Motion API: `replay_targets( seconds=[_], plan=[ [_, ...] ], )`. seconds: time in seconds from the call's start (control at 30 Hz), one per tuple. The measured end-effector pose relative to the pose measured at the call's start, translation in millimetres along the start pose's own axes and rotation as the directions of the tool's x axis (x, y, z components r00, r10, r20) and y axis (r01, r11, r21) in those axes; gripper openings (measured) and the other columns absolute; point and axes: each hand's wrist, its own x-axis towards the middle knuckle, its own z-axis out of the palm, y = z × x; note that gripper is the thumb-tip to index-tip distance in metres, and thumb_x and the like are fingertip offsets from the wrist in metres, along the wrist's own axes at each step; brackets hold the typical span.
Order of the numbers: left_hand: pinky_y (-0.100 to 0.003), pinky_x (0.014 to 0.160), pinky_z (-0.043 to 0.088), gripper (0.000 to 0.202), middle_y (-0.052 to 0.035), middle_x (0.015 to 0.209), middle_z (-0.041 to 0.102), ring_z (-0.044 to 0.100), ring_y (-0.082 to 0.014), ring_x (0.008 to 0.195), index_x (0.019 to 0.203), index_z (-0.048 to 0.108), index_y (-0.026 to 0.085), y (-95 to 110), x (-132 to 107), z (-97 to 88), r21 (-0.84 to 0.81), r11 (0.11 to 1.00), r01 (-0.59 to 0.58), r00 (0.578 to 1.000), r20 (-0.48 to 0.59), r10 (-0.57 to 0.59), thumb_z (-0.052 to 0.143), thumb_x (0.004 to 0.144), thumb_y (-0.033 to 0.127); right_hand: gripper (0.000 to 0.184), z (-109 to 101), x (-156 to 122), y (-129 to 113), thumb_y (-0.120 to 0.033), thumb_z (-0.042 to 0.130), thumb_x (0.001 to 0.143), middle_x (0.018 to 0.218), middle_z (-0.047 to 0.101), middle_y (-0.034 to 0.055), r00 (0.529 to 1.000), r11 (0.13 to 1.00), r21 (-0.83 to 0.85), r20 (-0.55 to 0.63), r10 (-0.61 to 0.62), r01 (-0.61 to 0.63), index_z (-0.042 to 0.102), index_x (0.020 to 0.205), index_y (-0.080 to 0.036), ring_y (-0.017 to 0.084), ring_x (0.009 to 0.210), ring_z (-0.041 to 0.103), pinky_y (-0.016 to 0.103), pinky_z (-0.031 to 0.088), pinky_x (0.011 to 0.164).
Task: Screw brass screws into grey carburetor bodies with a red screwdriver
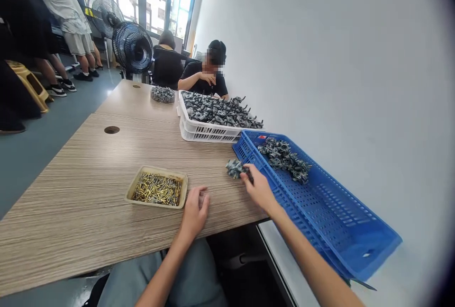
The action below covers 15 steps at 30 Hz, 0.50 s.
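My right hand [259,187] is closed around the dark end of a grey metal part [234,168], which looks like a small carburetor. It holds the part over the table, beside the near wall of a blue plastic crate [284,193]. Similar metal parts [284,158] lie heaped in the crate's far end. Resting on the table, my left hand [195,208] has loosely bent fingers, the thumb apart, and nothing visible in it. Just left of it stands a cream tray [130,197] filled with small brass-coloured and grey screw-like pieces [156,189].
A white basket [209,134] piled with dark metal parts [220,110] stands behind the crate. A clear round container [162,94] of small parts is farther back. A person [204,77] sits at the far end; fans [133,47] and standing people are left. A wall borders the right.
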Motion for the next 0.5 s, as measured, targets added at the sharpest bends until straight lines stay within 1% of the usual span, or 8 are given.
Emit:
replay_targets(
  seconds=[0.07, 0.1, 0.17, 0.23, 0.3, 0.37, 0.5],
  plan=[
    [-0.042, 0.099, 0.049, 0.028, -0.013, 0.121, 0.063, 0.061, -0.0239, 0.112, 0.122, 0.058, 0.018, 0, 0, -1.1, -0.015, 1.0, 0.002, 1.0, -0.023, -0.002, 0.048, 0.1, 0.032, 0.026, 32, -28, -11, -0.028, 0.047, 0.097, 0.114, 0.067, 0.0096, 0.999, 0.998, 0.038, 0.027, -0.043, 0.042, 0.053, 0.123, -0.022, 0.024, 0.102, 0.064, 0.037, 0.049, 0.091],
    [-0.043, 0.102, 0.048, 0.029, -0.0131, 0.123, 0.062, 0.06, -0.0242, 0.115, 0.124, 0.057, 0.018, 0, 0, -1.3, -0.017, 1.0, 0.001, 1.0, -0.029, -0.001, 0.047, 0.1, 0.033, 0.03, 46, -40, -15, -0.023, 0.047, 0.096, 0.118, 0.066, 0.0092, 0.998, 0.998, 0.047, 0.036, -0.051, 0.049, 0.052, 0.125, -0.023, 0.024, 0.105, 0.064, 0.037, 0.05, 0.091],
    [-0.044, 0.105, 0.046, 0.031, -0.0131, 0.126, 0.061, 0.058, -0.0245, 0.12, 0.126, 0.056, 0.018, -1, 0, -1.0, -0.016, 1.0, -0.005, 1.0, -0.027, 0.004, 0.046, 0.101, 0.034, 0.037, 70, -60, -20, -0.018, 0.047, 0.093, 0.12, 0.065, 0.0084, 0.998, 0.997, 0.051, 0.046, -0.052, 0.049, 0.05, 0.129, -0.024, 0.023, 0.104, 0.065, 0.036, 0.052, 0.088],
    [-0.045, 0.106, 0.045, 0.033, -0.0132, 0.128, 0.061, 0.057, -0.025, 0.121, 0.128, 0.056, 0.018, -2, 1, 0.0, -0.006, 1.0, -0.005, 1.0, -0.012, 0.005, 0.046, 0.101, 0.035, 0.04, 87, -73, -22, -0.018, 0.045, 0.094, 0.121, 0.065, 0.0087, 0.998, 0.998, 0.042, 0.035, -0.053, 0.052, 0.048, 0.133, -0.023, 0.023, 0.101, 0.066, 0.035, 0.054, 0.084],
    [-0.046, 0.106, 0.045, 0.034, -0.0134, 0.126, 0.062, 0.058, -0.0259, 0.12, 0.128, 0.056, 0.018, -4, 1, 1.3, 0.019, 1.0, -0.006, 1.0, 0.002, 0.006, 0.049, 0.1, 0.037, 0.039, 98, -80, -22, -0.02, 0.044, 0.097, 0.121, 0.064, 0.0099, 0.998, 0.998, 0.024, 0.012, -0.066, 0.065, 0.047, 0.135, -0.022, 0.024, 0.103, 0.066, 0.037, 0.054, 0.085],
    [-0.047, 0.106, 0.045, 0.036, -0.0132, 0.125, 0.063, 0.058, -0.0265, 0.119, 0.128, 0.056, 0.018, -5, 0, 2.4, 0.045, 0.999, -0.01, 1.0, 0.008, 0.01, 0.054, 0.098, 0.039, 0.037, 104, -82, -21, -0.023, 0.043, 0.099, 0.122, 0.063, 0.0114, 0.996, 0.996, -0.001, -0.006, -0.089, 0.089, 0.048, 0.136, -0.022, 0.027, 0.107, 0.064, 0.04, 0.054, 0.087],
    [-0.044, 0.104, 0.047, 0.038, -0.0124, 0.122, 0.063, 0.059, -0.0254, 0.116, 0.127, 0.055, 0.018, -7, 0, 3.6, 0.061, 0.998, -0.001, 1.0, -0.01, 0.002, 0.058, 0.096, 0.039, 0.035, 109, -86, -16, -0.031, 0.046, 0.102, 0.123, 0.06, 0.0143, 0.991, 0.989, -0.049, 0.003, -0.137, 0.137, 0.052, 0.135, -0.021, 0.03, 0.107, 0.063, 0.045, 0.054, 0.088]
  ],
)
